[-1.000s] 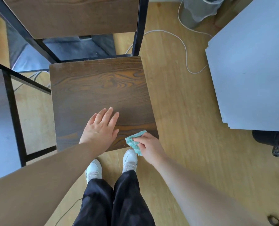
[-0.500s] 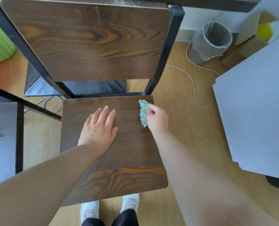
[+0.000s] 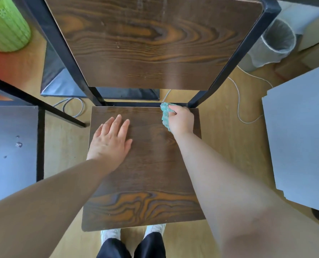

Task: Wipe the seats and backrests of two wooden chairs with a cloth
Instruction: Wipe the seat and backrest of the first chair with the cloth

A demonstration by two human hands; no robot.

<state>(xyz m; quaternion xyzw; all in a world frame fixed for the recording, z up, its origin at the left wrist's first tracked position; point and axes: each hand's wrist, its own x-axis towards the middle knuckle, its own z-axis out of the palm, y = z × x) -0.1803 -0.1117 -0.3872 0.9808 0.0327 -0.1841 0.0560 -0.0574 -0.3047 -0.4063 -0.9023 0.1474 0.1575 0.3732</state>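
The fingers of the right hand (image 3: 181,120) are curled tight around a bunched teal cloth (image 3: 165,116), which is pressed against the far right corner of the chair seat (image 3: 145,175), just above the middle of the frame. The upper tip of the cloth touches the seat's back edge, next to the foot of the black right-hand post (image 3: 235,58). The left hand (image 3: 111,141) is laid flat on the seat left of centre, palm down, its fingers straight and only slightly spread, with nothing held in it. Both bare forearms are stretched in from the bottom corners of the frame.

Above the seat, the dark wood-grain backrest (image 3: 151,41) fills the upper middle, framed by black metal posts. Part of a second dark seat (image 3: 9,146) is seen at the left edge. A grey panel (image 3: 300,136) occupies the right side. A green cylindrical object (image 3: 5,25) stands in the upper left, and a bin lined with clear plastic (image 3: 270,45) in the upper right. A white cable (image 3: 238,101) trails across the wooden floor (image 3: 227,131). White shoes (image 3: 110,234) and dark trousers are seen at the bottom centre.
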